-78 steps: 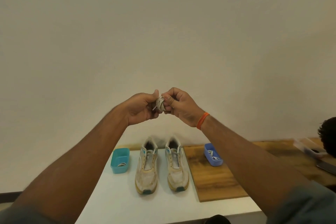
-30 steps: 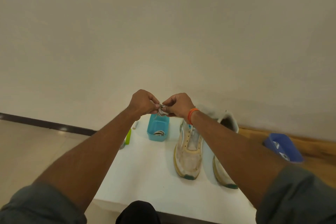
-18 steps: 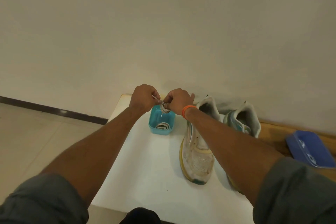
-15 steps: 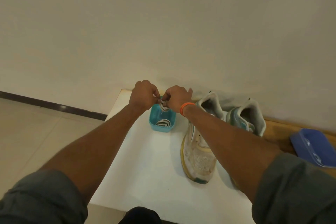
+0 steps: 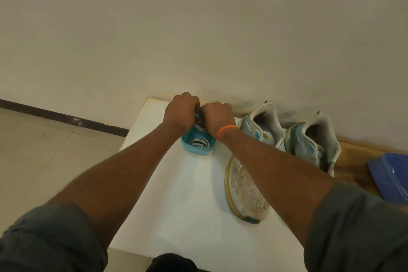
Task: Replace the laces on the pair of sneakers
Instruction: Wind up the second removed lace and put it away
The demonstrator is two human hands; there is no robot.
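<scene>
Two worn white sneakers stand side by side on the white table (image 5: 176, 201), toes toward me: the left sneaker (image 5: 247, 185) and the right sneaker (image 5: 313, 143), partly behind my right forearm. A teal tub (image 5: 196, 149) sits left of them with one coiled lace (image 5: 199, 143) in it. My left hand (image 5: 182, 111) and my right hand (image 5: 217, 117), with an orange band at the wrist, are pressed together over the tub's far end. Both grip a small bundled lace (image 5: 200, 125), of which only a sliver shows between them.
A blue tub (image 5: 390, 179) lies on a wooden board (image 5: 353, 161) at the right edge. The wall runs right behind the table. Tiled floor (image 5: 44, 150) lies off the table's left edge.
My hands came down from chest height with the bundled lace to the teal tub. The view swung left and down, so the sneakers now lie to the right.
</scene>
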